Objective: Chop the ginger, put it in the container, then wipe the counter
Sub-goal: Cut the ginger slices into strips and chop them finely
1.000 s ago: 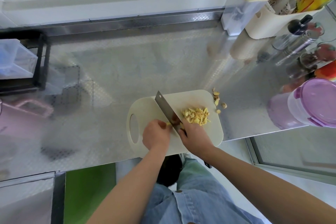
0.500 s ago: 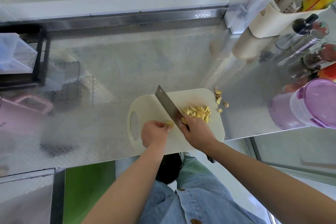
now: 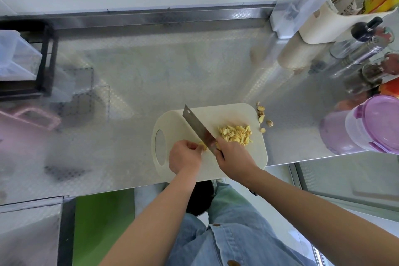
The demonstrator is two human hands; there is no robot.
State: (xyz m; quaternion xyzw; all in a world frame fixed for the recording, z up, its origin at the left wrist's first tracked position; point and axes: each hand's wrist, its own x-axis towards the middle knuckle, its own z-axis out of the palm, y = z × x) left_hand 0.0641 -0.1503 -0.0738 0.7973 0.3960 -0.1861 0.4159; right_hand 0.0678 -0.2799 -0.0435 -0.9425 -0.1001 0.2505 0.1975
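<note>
Cleaver [image 3: 199,129] barely shifted from a moment ago, right hand [image 3: 234,158] gripping its handle, left hand [image 3: 183,157] pinching ginger stub [image 3: 202,147] beside blade, chopped ginger pile [image 3: 235,134] on cutting board [image 3: 233,114], steel worktop [image 3: 151,75] beneath

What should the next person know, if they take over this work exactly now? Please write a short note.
Left hand: pinches a small ginger piece on the cutting board.
Right hand: grips the cleaver, blade beside that piece.
Chopped ginger: piled on the board, right of the blade. Scraps lie on the counter by the board's right edge.
Done: most of the chopping.
Left: finish the piece, move the ginger into a container, perhaps the purple-lidded container at the right, lid on; wipe the counter.
</note>
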